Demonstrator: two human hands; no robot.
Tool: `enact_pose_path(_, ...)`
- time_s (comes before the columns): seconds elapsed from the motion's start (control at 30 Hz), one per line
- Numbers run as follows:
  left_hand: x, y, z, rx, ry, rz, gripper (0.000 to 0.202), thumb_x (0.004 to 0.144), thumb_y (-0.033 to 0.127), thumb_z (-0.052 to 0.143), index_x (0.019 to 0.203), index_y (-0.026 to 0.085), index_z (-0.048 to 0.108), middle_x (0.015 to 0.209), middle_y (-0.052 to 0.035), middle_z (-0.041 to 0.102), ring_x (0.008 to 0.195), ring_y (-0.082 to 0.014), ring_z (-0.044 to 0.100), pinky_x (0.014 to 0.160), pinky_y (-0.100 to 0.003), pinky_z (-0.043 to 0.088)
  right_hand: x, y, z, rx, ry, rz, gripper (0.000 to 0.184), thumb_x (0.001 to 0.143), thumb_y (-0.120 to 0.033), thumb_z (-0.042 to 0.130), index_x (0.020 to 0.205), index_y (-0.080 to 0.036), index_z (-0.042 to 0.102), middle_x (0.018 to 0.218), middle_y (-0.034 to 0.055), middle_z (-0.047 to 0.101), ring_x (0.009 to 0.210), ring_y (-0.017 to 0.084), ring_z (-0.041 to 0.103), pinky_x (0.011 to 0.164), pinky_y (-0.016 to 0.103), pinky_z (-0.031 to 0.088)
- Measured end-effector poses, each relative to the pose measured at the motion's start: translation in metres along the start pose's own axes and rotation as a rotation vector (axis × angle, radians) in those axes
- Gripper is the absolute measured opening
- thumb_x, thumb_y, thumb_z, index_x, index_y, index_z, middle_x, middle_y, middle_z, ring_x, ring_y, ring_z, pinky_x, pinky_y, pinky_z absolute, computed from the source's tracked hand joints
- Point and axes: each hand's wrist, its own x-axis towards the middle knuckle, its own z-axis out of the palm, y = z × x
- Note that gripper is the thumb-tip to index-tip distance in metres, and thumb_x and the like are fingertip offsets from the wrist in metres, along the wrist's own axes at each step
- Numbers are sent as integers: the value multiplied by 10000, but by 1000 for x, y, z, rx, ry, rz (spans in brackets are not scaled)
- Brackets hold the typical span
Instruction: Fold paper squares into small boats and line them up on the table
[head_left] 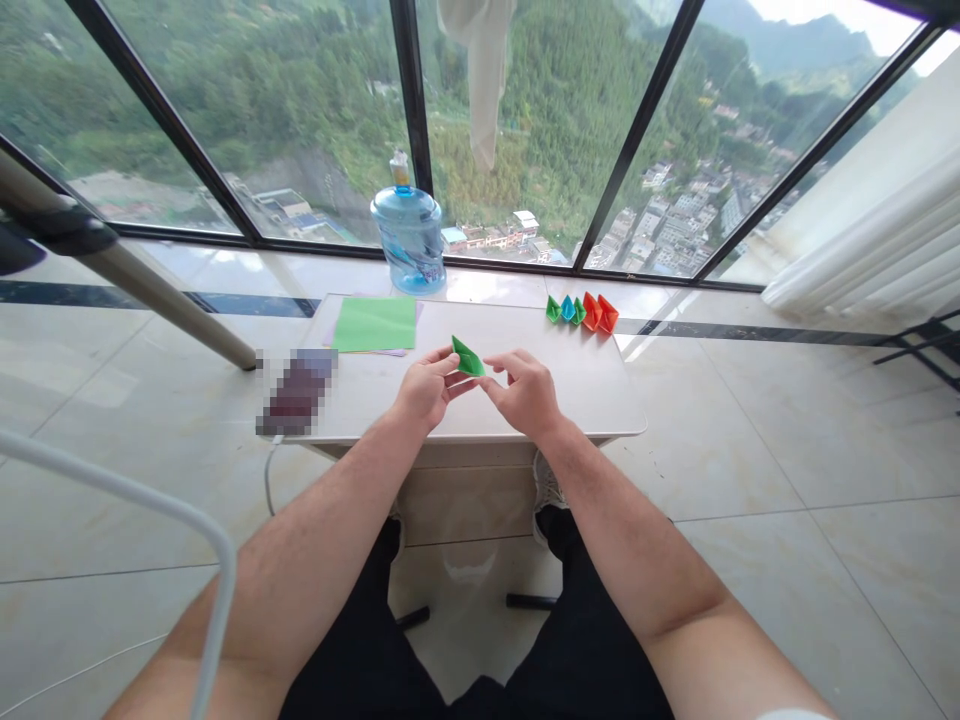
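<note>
Above the near part of the white table (480, 415), a small green paper boat (468, 357) is held up between both hands. My left hand (429, 388) grips its left end between thumb and fingers. At the boat's right tip, the thumb and index finger of my right hand (523, 392) close around the corner, the other fingers curled. At the table's back right, several finished paper boats stand in a row: green ones (553, 309), a blue one (568, 308) and orange-red ones (606, 315). Green paper sheets (374, 324) lie in a stack at the back left, with purple edges showing beneath.
A blue water jug (409, 238) stands behind the table by the window. Left on the tabletop lies a pixelated phone-like object (298, 392) with a white cable. A beige pole (172, 290) slants in from the left, and a white curved tube (214, 540) is nearer me.
</note>
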Motion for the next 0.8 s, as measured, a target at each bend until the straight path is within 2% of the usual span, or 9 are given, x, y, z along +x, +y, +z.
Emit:
enact_pose_path(0.1,2,3,-3,-24,0,-5,155,799,133,676,954,143,663,856,-49,729,724,-169,696,769,-374,586,-3,2,2,-12,-33,-57,245,922,-341,658,1119,-227,749,897,16,736,785,149,642,780,256,476)
enact_pose_path(0.23,1,2,-1,-32,-1,-25,132,806,129,662,938,137,664,836,-46,723,685,-155,681,713,-335,580,-6,3,9,-67,-46,-102,217,966,-316,597,1082,-218,751,915,29,749,820,153,658,811,259,469)
enact_pose_path(0.37,-1,-1,2,-28,-13,-48,132,811,122,662,941,138,675,816,-43,718,679,-139,670,744,-329,580,-8,4,12,-133,-65,-107,217,990,-290,550,952,-217,751,936,52,753,906,164,673,837,250,465)
enact_pose_path(0.5,-1,-4,6,-11,-27,-57,172,832,148,658,1001,140,686,850,-56,722,694,-142,672,787,-341,579,-11,6,13,-149,-47,-103,230,995,-284,535,927,-214,743,921,59,753,894,162,675,832,246,467)
enact_pose_path(0.6,-3,-8,9,65,25,-68,356,820,215,708,1170,160,669,995,-87,733,797,-176,708,809,-358,575,-9,12,14,-151,24,-66,240,988,-247,520,901,-204,740,897,61,754,882,159,678,832,243,467)
enact_pose_path(0.67,-5,-13,10,232,73,-65,484,771,250,774,1237,170,669,1116,-122,729,916,-212,716,848,-374,567,-2,23,14,-160,64,-14,236,978,-231,523,885,-203,738,892,61,760,882,157,680,830,241,467)
enact_pose_path(0.7,-6,-15,10,338,70,-56,505,749,265,794,1234,170,686,1162,-141,727,1000,-241,710,883,-386,557,4,31,13,-176,78,17,226,967,-225,535,869,-201,737,883,60,761,871,158,679,822,242,466)
enact_pose_path(0.8,-8,-23,8,576,-37,4,496,699,278,817,1179,173,742,1254,-170,723,1205,-311,661,1038,-408,485,30,58,8,-270,114,145,202,932,-205,563,832,-194,738,860,59,759,833,164,670,793,249,457)
